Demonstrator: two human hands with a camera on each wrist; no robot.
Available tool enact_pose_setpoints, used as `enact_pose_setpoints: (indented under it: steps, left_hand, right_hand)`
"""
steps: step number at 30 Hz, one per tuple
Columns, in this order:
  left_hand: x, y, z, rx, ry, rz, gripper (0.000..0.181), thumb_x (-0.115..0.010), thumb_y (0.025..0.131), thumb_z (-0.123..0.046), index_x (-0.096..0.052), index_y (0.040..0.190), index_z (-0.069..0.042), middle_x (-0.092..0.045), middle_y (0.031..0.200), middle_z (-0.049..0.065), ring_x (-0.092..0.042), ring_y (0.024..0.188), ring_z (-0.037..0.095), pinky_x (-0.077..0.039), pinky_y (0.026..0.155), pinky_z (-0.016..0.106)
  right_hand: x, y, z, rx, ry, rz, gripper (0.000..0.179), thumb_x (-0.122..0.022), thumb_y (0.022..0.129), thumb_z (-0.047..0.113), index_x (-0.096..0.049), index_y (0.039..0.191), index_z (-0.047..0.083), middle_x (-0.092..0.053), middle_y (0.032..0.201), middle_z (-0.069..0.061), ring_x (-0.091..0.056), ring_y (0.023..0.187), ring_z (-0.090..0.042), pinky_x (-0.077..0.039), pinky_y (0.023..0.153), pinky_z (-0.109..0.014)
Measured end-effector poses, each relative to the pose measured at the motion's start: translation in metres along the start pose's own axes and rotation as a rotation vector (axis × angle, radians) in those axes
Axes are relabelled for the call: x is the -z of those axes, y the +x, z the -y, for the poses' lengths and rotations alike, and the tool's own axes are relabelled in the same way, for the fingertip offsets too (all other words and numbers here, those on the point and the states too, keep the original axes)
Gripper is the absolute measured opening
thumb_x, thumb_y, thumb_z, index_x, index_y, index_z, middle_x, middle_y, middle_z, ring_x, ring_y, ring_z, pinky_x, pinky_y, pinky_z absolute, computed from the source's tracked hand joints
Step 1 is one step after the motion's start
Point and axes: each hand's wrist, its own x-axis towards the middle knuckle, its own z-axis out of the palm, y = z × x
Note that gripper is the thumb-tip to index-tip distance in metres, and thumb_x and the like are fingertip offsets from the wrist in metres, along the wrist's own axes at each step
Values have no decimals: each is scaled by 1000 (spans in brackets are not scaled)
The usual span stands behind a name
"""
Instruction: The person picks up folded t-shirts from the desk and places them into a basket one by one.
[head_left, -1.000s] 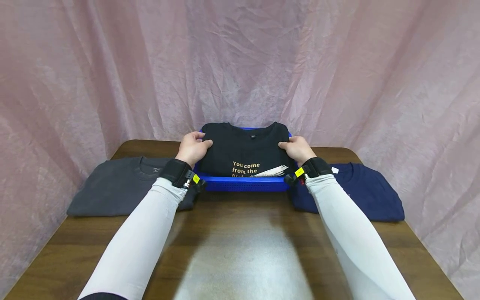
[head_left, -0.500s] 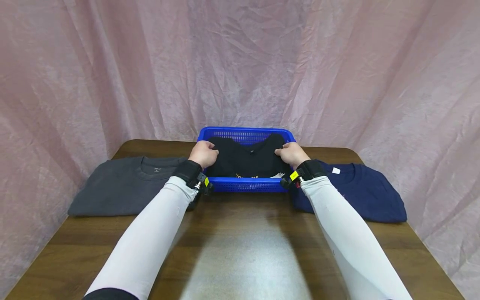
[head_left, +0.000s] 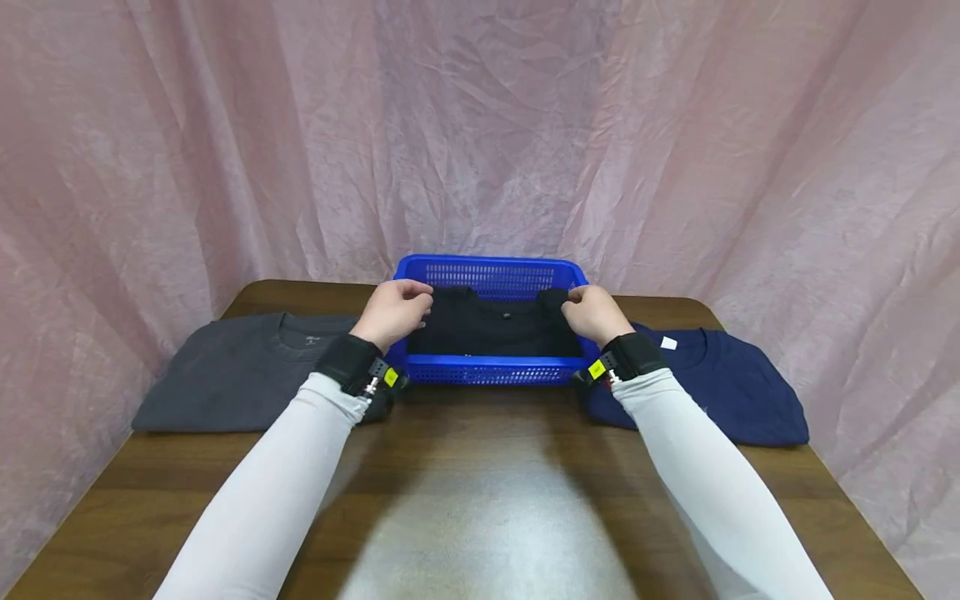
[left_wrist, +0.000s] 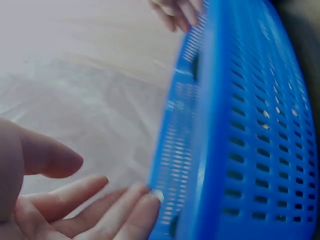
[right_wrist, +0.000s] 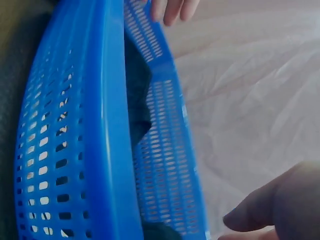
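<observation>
A folded black T-shirt (head_left: pixel 491 335) lies inside the blue plastic basket (head_left: pixel 491 372), its neckline towards the back. My left hand (head_left: pixel 393 312) is over the basket's left side, beside the shirt's shoulder. In the left wrist view, the fingers (left_wrist: pixel 125 212) are loosely spread, thumb apart, with nothing between them. My right hand (head_left: pixel 597 315) hovers at the right rim, close to the other shoulder. The right wrist view shows its thumb (right_wrist: pixel 280 205) away from the basket wall, holding no cloth. Part of the dark shirt (right_wrist: pixel 137 95) shows behind the near rim there.
To the left of the basket lies a folded dark grey T-shirt (head_left: pixel 240 375), partly behind my left wrist. A folded navy T-shirt (head_left: pixel 735 383) with a white tag is on the right. The wooden table (head_left: pixel 480 500) ends at a pink curtain (head_left: pixel 480 125).
Both hands lowered the black T-shirt into the basket, its print dropping out of sight behind the front rim. They have since let go and drawn apart towards the basket's sides.
</observation>
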Motion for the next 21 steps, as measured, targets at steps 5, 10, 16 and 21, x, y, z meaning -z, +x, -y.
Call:
enact_pose_setpoints:
  steps: [5, 10, 16, 21]
  left_hand:
    - [32, -32, 9, 2, -208, 30, 40, -55, 114, -18, -63, 145, 6, -67, 146, 30, -77, 117, 33, -66, 86, 24]
    - [66, -66, 28, -14, -185, 38, 45, -55, 116, -27, -61, 147, 6, -70, 140, 29, -79, 104, 13, -65, 86, 23]
    - [101, -104, 66, -15, -118, -1, 47, -56, 116, -31, -60, 148, 4, -76, 122, -6, -78, 103, 4, -65, 86, 23]
    - [128, -126, 99, 2, -15, -35, 48, -51, 118, -29, -56, 151, 6, -74, 118, -15, -76, 101, -3, -65, 84, 20]
  right_hand:
    - [2, -26, -1, 74, 241, -75, 46, -53, 111, 13, -56, 152, -8, -64, 147, -32, -69, 127, -46, -61, 109, -48]
    - [-3, -54, 0, 138, 373, -88, 38, -60, 112, 13, -63, 144, -7, -71, 133, -30, -76, 108, -33, -65, 84, -23]
    - [-16, -80, 5, 182, 402, -38, 32, -63, 110, 12, -67, 137, -4, -76, 125, -25, -79, 99, -26, -66, 79, -25]
    - [-35, -94, 12, 211, 400, 42, 28, -65, 108, 14, -71, 131, -1, -77, 118, -22, -79, 98, -29, -67, 78, -28]
